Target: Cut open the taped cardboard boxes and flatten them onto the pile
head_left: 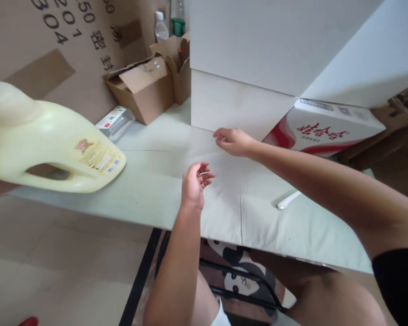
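My left hand (194, 182) hovers over the white cloth-covered table (163, 190), fingers loosely curled and apart, holding nothing. My right hand (231, 141) reaches further back, fingers stretched out flat on the table surface beside the base of a big white box (238, 106); it holds nothing. A white plastic utensil (288, 200) lies on the table under my right forearm.
A large pale yellow jug with a handle (54, 149) lies on its side at the left. Open cardboard boxes (146, 86), a clear bottle (161, 27) and a clear packet (117, 120) stand behind. A red and white carton (323, 131) is wedged under the white boxes.
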Motion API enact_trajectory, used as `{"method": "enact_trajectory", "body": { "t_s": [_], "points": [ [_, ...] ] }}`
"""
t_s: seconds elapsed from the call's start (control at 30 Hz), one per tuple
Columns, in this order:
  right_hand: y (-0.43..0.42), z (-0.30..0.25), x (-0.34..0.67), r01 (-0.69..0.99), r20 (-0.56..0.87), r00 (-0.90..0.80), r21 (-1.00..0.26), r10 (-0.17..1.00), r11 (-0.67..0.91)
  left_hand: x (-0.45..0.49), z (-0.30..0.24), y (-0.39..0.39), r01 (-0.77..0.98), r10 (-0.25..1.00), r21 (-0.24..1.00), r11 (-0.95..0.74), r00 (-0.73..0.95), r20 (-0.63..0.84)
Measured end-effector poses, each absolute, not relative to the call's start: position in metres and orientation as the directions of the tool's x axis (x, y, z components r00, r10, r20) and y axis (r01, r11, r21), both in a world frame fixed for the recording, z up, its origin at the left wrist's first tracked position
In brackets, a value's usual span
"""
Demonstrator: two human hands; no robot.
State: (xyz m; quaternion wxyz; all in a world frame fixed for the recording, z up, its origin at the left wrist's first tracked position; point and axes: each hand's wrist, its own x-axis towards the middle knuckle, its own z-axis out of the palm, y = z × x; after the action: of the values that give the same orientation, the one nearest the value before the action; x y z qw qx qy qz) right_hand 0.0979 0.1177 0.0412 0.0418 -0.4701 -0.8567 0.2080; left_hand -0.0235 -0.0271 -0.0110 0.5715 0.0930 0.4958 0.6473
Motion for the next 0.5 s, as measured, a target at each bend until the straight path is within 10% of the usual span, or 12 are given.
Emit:
{"method": "enact_trajectory", "body": {
  "t_s": [0.2, 0.5],
  "points": [
    [0.156, 0.037, -0.041, 0.669, 0.002, -0.714, -0.293, 0.7, 0.683, -0.05, -0.007, -0.033, -0.692, 0.815, 0.718, 0.078, -0.37, -0.445],
    [0.182, 0.038, -0.192, 0.724, 0.058, -0.62, -0.344, 0.783, 0.598, -0.07, -0.014, -0.04, -0.726, 0.826, 0.687, 0.025, -0.372, -0.423]
  ]
}}
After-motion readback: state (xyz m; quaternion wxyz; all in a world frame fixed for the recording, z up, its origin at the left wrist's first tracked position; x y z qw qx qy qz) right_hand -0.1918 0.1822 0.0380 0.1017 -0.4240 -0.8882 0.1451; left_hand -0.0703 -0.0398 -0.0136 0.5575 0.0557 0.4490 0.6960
